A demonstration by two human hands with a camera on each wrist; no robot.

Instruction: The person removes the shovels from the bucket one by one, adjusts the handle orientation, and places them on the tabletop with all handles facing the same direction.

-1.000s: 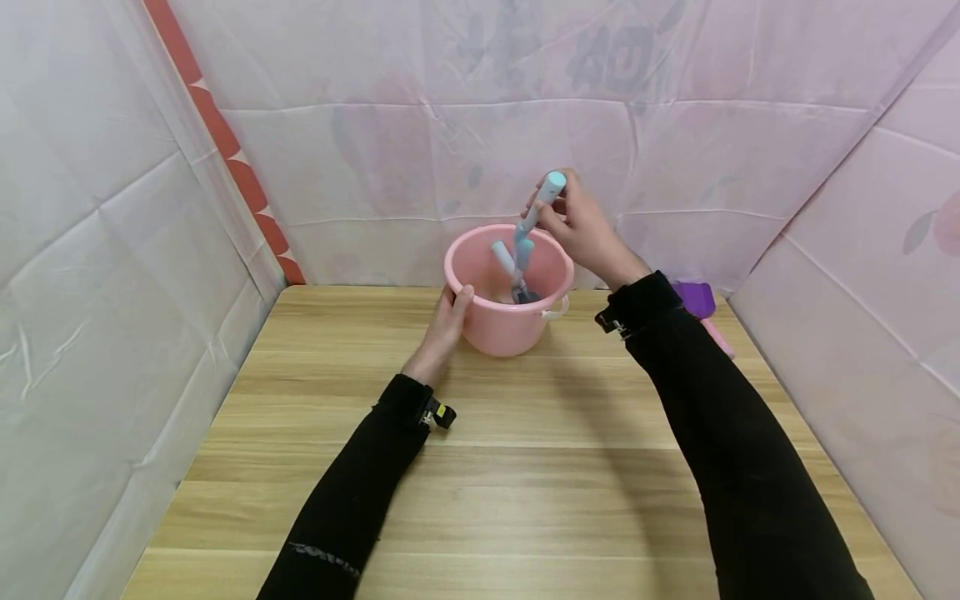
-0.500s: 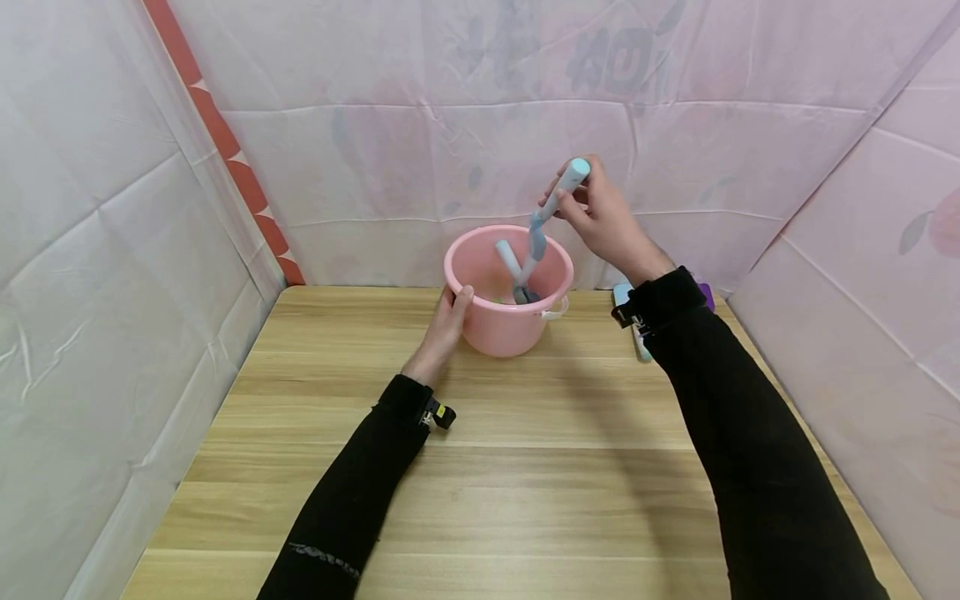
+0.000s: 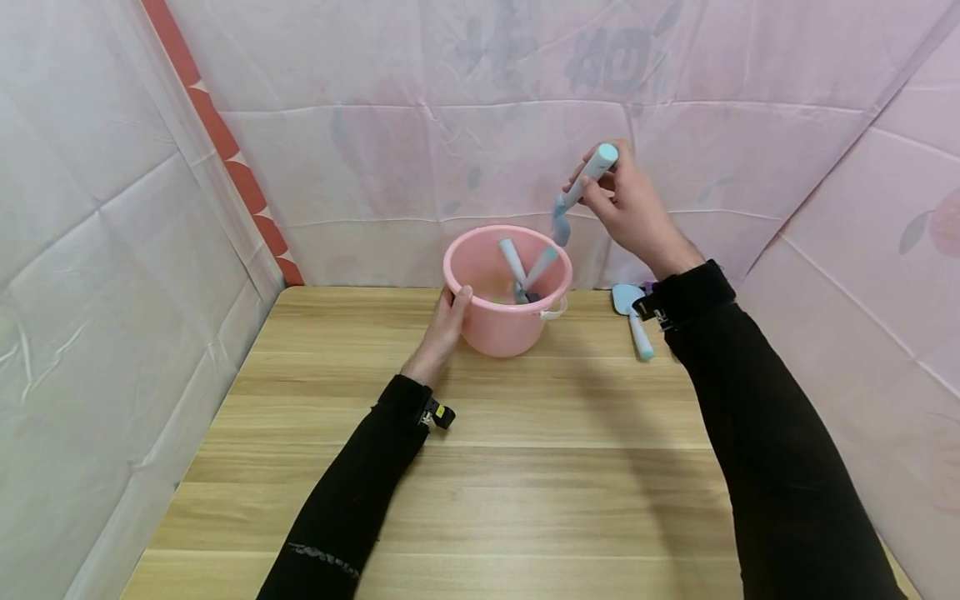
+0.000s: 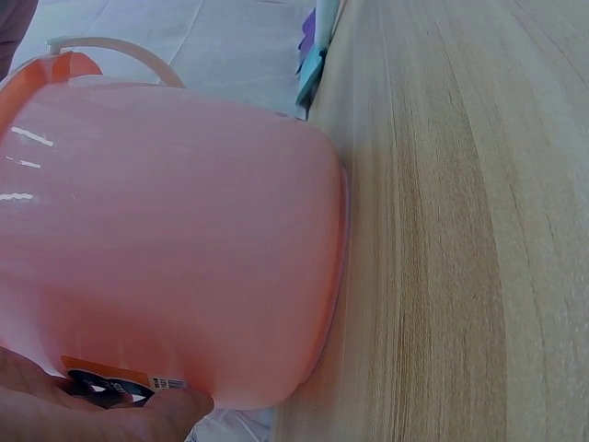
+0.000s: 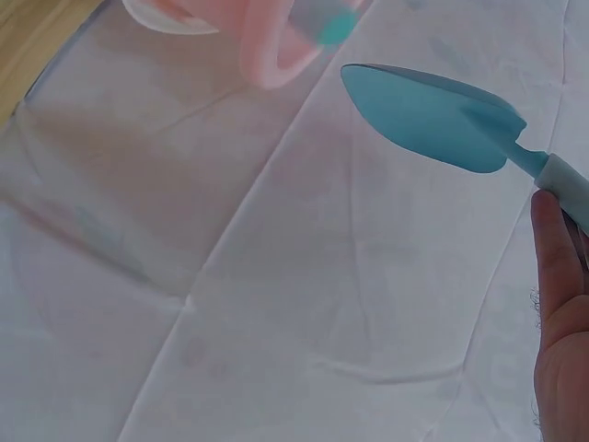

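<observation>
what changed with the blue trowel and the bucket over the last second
The right hand lifted the blue trowel up and rightward, its blade now clear of the pink bucket. The left hand kept its grip on the rim; two tools remain inside.

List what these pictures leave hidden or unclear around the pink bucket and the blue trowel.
- Bucket contents: in the head view its wall hides the lower ends of the two handles; what lies at the bottom is unclear.
- Purple item: in the head view the right sleeve covers nearly all of it.
- Blue trowel: the right wrist view's edge cuts off its handle.
- Left hand: the left wrist view shows only a corner of it; its grip is unclear there.
</observation>
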